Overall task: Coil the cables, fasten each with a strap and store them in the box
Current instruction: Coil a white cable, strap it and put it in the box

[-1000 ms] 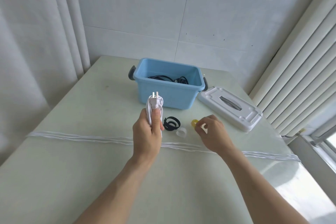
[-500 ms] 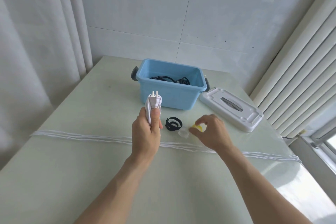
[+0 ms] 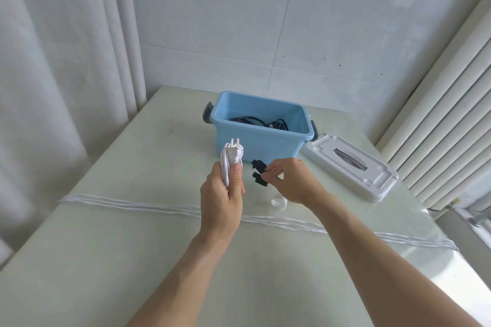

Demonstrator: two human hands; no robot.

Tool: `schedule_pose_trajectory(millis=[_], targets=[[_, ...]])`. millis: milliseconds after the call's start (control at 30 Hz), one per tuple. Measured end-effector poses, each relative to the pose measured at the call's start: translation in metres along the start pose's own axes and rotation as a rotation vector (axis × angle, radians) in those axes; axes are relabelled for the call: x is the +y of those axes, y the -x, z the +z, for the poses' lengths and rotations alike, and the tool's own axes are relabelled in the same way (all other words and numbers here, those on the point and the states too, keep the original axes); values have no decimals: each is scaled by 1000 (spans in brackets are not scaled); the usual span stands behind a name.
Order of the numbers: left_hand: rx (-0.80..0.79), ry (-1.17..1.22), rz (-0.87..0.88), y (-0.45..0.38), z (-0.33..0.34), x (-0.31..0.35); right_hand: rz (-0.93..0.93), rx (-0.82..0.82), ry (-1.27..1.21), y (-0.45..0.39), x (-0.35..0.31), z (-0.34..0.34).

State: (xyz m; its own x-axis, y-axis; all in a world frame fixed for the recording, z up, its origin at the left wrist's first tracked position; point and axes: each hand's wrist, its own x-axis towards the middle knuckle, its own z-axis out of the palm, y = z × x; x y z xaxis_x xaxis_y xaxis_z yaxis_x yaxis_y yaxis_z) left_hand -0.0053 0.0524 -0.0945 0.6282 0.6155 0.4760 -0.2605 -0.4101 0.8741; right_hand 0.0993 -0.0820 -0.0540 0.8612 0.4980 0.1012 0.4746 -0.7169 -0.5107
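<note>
Midway above the pale green table (image 3: 111, 260), your left hand (image 3: 221, 194) gripped a bundle of folded white cable (image 3: 225, 167), fingers curled round it and thumb pressed up the front, with the white plug (image 3: 235, 152) standing upright out of the top of your fist, its prongs pointing up. Your right hand (image 3: 291, 180) pinched a black strap (image 3: 259, 174) between thumb and fingertips, the strap lifted off the table just beside the bundle but not touching it. Behind both hands stood the blue box (image 3: 261, 147), open, with dark handles at its ends and coiled black cables (image 3: 260, 122) lying inside. Its white lid (image 3: 350, 167) lay flat on the table to the right of the box, handle slot facing up. Below your right hand a small white strap (image 3: 279, 202) rested on the tabletop. Loose white cable strands (image 3: 148, 206) stretched straight across the table from left edge to right edge, passing under both wrists. White curtains (image 3: 53, 61) hung at left, and a tiled wall (image 3: 292, 21) rose behind the table.
</note>
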Motion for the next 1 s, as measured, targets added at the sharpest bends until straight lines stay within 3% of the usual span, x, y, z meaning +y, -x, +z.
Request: schedule_pose_trajectory(millis=[200, 467, 600, 733, 833, 1000], targets=[[-18, -6, -14, 0, 0, 0, 70, 24, 23, 0, 0, -5], [-32, 17, -13, -2, -1, 5, 121, 354, -262, 19, -14, -30], [-155, 106, -36, 7, -3, 20, 160, 112, -379, 57, -33, -43], [-337, 199, -93, 24, -8, 45, 144, -137, -198, 96, -42, -47], [-491, 194, -84, 39, -14, 64, 116, -112, -83, 117, -45, -49], [-474, 175, -157, 64, -22, 84, -32, -189, -72, 146, -47, -60]])
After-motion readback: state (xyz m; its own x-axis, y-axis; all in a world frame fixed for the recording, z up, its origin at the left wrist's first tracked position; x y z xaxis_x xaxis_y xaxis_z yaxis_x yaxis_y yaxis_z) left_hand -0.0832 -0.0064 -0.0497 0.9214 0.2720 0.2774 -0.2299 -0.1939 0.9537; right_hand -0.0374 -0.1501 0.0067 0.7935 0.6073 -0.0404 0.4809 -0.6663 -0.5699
